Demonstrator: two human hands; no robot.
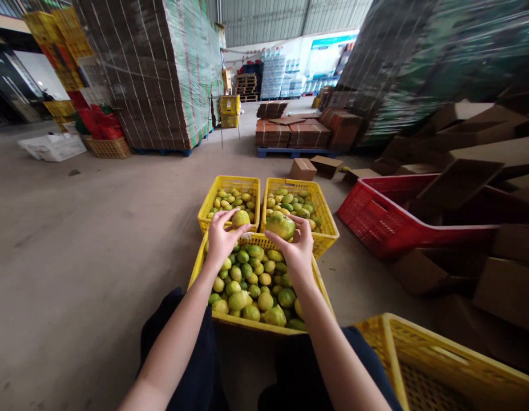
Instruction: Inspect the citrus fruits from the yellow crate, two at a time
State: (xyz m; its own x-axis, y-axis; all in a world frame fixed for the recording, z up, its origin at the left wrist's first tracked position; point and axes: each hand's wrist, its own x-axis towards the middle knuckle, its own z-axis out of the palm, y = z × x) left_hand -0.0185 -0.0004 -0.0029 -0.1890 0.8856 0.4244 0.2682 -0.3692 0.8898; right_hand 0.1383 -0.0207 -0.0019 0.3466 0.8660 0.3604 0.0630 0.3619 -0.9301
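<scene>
Presently displayed, twelve o'clock being straight ahead of the person. Item: left hand (pixel 221 237), thumb and fingers closed round a small fruit (pixel 241 218), yellow-green, at half past one from it. Item: right hand (pixel 302 245), gripping a large fruit (pixel 280 226), greener, at half past ten from it; long axis roughly nine to three. Relation: the fruits face each other across a gap, each nearer its own hand, the large one at three o'clock from the small. Beneath: near yellow crate (pixel 198 268), heaped with similar fruit. Beyond it: far left crate (pixel 238 182), just before twelve; far right crate (pixel 323 242), one o'clock; both holding fruit. Red crate (pixel 371 217): two o'clock.
</scene>
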